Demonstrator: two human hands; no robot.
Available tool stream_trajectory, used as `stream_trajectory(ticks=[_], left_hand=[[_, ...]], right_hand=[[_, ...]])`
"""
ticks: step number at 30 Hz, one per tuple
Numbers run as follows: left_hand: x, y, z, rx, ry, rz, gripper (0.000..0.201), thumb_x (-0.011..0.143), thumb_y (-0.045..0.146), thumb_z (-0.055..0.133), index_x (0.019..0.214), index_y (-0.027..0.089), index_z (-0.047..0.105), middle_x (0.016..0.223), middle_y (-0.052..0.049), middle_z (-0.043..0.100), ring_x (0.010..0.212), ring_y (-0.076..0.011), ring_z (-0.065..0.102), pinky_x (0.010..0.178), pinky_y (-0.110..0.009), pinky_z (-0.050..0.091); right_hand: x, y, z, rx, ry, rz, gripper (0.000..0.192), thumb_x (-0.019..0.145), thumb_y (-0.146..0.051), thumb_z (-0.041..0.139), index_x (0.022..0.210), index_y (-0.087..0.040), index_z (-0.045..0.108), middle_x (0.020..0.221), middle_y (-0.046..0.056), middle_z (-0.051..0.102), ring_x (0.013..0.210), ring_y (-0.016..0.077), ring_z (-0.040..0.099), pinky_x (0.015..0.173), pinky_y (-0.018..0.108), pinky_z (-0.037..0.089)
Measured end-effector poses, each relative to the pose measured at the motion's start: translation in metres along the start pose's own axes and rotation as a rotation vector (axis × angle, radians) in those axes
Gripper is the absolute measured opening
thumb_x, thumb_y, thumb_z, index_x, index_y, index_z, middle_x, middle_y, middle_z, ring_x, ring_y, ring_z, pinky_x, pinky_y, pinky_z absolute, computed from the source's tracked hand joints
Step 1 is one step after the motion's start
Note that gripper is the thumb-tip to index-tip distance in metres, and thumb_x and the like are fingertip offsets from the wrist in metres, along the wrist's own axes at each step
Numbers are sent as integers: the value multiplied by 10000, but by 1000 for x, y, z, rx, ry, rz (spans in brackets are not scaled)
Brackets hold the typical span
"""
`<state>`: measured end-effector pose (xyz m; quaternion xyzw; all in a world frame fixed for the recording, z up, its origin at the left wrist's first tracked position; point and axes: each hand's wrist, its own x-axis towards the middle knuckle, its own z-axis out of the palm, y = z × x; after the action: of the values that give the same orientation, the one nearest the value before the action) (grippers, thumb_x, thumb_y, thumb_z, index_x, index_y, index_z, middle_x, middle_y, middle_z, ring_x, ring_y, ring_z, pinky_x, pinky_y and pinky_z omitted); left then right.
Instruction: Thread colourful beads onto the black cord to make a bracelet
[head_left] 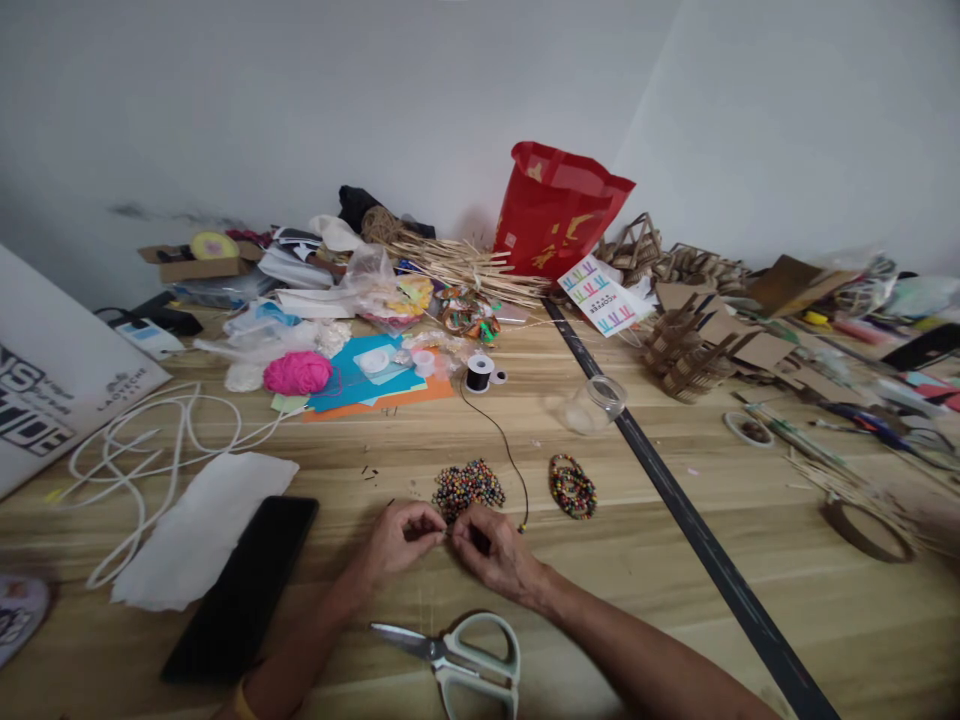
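My left hand (pixel 401 542) is closed in a pinch, its fingertips close to those of my right hand (pixel 496 555), which is pinched too. Whatever sits between the fingers is too small to make out. Just beyond the fingertips lies a pile of small multicoloured beads (pixel 471 487). A thin dark cord (pixel 504 440) runs from a black-wound spool (pixel 480 374) down to the right hand's far side, with a few beads near its lower end. Beaded bracelets (pixel 573 488) lie stacked to the right. Nearer me are white-handled scissors (pixel 459 655) with blades parted.
A black phone (pixel 244 590) and white paper (pixel 210 525) lie left, beside a looped white cable (pixel 180 430). A clear plastic jar (pixel 600 400) stands by a black strip (pixel 697 530). Pink yarn (pixel 298 373), a red bag (pixel 559 215) and small woven baskets (pixel 679 355) line the back.
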<state>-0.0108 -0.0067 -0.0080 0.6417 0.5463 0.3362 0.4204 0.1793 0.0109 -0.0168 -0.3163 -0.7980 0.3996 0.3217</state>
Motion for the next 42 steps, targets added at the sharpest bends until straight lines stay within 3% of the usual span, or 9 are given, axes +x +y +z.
stream_trajectory(ticks=[42], left_hand=[[-1,1,0,-69,-14,-7,75,677,180,604,670,137,665,649,-33,658,624,-155,579,594,-239,459]], right_hand=[[2,-4,-1,-2,7,-14,75,811,-142,513,763,-169,564,669,0,537,600,115,485,557,208,362]])
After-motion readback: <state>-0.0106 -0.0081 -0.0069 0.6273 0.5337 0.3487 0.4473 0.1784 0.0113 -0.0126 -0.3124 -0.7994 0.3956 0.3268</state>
